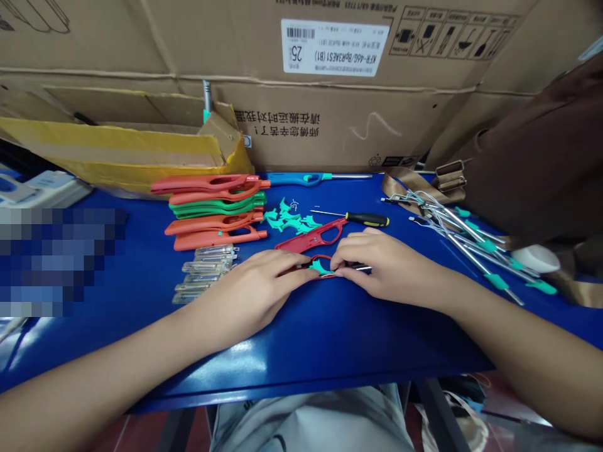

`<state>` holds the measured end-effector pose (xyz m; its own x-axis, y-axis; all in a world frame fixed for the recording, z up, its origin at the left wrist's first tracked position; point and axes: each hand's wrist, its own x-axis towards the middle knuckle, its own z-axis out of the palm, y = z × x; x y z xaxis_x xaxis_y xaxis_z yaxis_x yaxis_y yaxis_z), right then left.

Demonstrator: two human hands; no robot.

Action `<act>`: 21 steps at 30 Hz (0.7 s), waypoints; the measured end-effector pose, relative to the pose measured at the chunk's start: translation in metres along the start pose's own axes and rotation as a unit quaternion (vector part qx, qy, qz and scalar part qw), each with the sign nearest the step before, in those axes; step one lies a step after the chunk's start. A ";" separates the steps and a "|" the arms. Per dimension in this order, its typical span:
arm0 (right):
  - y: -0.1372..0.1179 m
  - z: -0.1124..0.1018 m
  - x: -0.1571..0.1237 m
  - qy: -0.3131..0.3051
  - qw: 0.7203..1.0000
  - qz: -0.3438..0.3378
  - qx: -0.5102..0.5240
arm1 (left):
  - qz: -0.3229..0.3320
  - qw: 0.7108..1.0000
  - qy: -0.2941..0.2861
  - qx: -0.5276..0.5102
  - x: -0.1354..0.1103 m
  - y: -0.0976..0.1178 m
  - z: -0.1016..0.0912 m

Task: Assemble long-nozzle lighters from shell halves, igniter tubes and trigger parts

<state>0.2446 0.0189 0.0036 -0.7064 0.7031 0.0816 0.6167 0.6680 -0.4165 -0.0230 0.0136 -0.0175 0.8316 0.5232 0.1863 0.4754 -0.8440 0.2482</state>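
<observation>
Left hand [249, 290] and right hand [386, 270] curled inward on a blue tabletop [301, 358], fingertips closed on a red plastic lighter casing [316, 257] with a teal insert [321, 269] and a thin metal rod [360, 269] between the hands. Just above, a second red casing [306, 240]. Nearby, a black-and-yellow screwdriver [367, 219], loose teal plastic parts [287, 218], stacked red and green casings [211, 207], clear-sleeved metal pieces [202, 275], and, farther right, a heap of metal tubes with teal fittings [471, 242].
</observation>
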 end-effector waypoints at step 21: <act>0.001 0.001 0.003 0.036 0.991 0.066 0.112 | -0.014 0.999 0.017 -0.030 -0.001 -0.002 0.001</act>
<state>0.2432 0.0217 0.0027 -0.5934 0.8015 0.0735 0.6034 0.5034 -0.6184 -0.0247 0.0149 -0.0194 0.8081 0.5503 0.2101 0.4789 -0.8214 0.3097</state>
